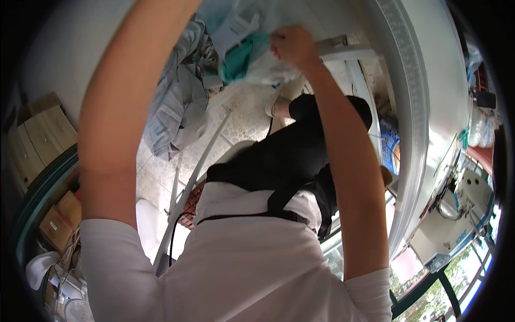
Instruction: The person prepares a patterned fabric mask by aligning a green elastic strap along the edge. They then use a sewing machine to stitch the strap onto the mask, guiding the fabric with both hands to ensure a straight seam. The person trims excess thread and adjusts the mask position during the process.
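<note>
My right hand [294, 47] is up at the top centre, its fingers curled closed on the clear plastic bag [268, 67]. Teal material [236, 60] shows in or behind the thin film, and a teal strip runs from it toward my fingers. Next to it, a pale label or sheet [236, 29] shows through the plastic. My left forearm [155, 48] reaches up past the top edge, so that hand is out of sight. Grey-blue fabric [179, 104] is heaped below the bag, to the left.
A pale table edge [410, 107] curves down the right side, with a white sewing machine [456, 220] beyond it. Wooden drawers [45, 134] and cardboard boxes [60, 220] are at left. A metal bar [201, 166] crosses above the tiled floor [236, 126]. A blue basket [390, 145] is at right.
</note>
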A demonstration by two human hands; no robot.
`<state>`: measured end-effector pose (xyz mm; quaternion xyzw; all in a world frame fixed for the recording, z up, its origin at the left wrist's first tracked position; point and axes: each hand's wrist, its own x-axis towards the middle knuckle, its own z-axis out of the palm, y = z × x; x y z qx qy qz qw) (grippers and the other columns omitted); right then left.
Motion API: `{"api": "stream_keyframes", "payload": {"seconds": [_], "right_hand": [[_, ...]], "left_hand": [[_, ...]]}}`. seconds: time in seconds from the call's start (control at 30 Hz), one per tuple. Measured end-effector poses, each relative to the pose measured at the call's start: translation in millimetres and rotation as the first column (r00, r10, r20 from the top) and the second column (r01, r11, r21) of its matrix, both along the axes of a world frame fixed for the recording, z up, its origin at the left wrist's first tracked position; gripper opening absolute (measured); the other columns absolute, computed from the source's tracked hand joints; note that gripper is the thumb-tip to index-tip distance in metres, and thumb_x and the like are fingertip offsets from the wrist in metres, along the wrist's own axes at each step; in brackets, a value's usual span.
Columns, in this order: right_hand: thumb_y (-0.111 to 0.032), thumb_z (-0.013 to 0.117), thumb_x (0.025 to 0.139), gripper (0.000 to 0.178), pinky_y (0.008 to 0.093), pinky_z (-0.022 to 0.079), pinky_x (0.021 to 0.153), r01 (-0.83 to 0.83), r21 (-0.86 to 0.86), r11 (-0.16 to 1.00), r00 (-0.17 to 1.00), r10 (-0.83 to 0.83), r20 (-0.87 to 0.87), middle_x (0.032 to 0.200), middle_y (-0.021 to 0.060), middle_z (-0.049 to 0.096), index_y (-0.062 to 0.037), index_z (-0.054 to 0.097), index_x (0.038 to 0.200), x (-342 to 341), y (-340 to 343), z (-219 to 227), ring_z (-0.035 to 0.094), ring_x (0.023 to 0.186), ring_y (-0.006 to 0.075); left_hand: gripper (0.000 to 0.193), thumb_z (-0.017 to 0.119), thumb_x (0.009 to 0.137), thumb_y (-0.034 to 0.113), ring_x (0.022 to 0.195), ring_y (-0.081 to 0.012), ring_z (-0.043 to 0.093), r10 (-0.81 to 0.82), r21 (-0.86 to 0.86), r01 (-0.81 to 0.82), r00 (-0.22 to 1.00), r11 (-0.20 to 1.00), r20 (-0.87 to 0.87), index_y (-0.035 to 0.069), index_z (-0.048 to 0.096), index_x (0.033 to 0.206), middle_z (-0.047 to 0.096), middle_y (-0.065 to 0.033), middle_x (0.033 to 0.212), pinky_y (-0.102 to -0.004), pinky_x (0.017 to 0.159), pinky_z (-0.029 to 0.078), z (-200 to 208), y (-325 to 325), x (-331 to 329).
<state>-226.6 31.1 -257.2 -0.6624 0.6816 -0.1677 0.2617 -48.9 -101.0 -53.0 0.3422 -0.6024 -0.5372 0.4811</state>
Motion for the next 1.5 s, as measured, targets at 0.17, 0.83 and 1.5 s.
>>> {"api": "stream_keyframes", "payload": {"seconds": [0.17,0.83,1.5], "right_hand": [[-0.024,0.071,0.101,0.030,0.0338,0.058,0.059,0.180,0.268,0.947,0.933,-0.250,0.258,0.072,0.0087,0.074,0.0034,0.080,0.092,-2.8,9.5,-26.1,0.069,0.060,0.0158],[-0.018,0.074,0.099,0.027,0.0363,0.046,0.057,0.377,-0.167,0.911,0.870,-0.287,0.400,0.062,0.0130,0.061,0.0060,0.072,0.088,35.7,58.3,103.7,0.052,0.055,0.0188],[-0.002,0.076,0.098,0.010,0.0217,0.048,0.055,0.356,-0.543,0.760,0.865,-0.048,0.499,0.080,0.0093,0.072,0.0081,0.079,0.101,23.0,117.3,285.8,0.064,0.061,0.0107]], "left_hand": [[0.013,0.058,0.091,0.000,0.058,-0.0180,0.059,0.084,0.356,-0.091,0.996,0.930,0.035,0.001,0.069,0.083,0.065,-0.0086,0.071,-0.0356,0.055,0.049,-66.2,1.0,8.8],[0.023,0.068,0.096,0.008,0.090,-0.0220,0.074,-0.027,0.373,0.003,0.998,0.928,0.059,-0.005,0.075,0.114,0.078,-0.0129,0.100,-0.0347,0.085,0.059,-124.8,25.7,12.2],[0.027,0.069,0.093,0.004,0.091,-0.0208,0.072,-0.064,0.480,0.026,0.996,0.877,0.063,-0.004,0.073,0.118,0.076,-0.0100,0.102,-0.0353,0.082,0.059,-124.3,36.5,25.3]]}}
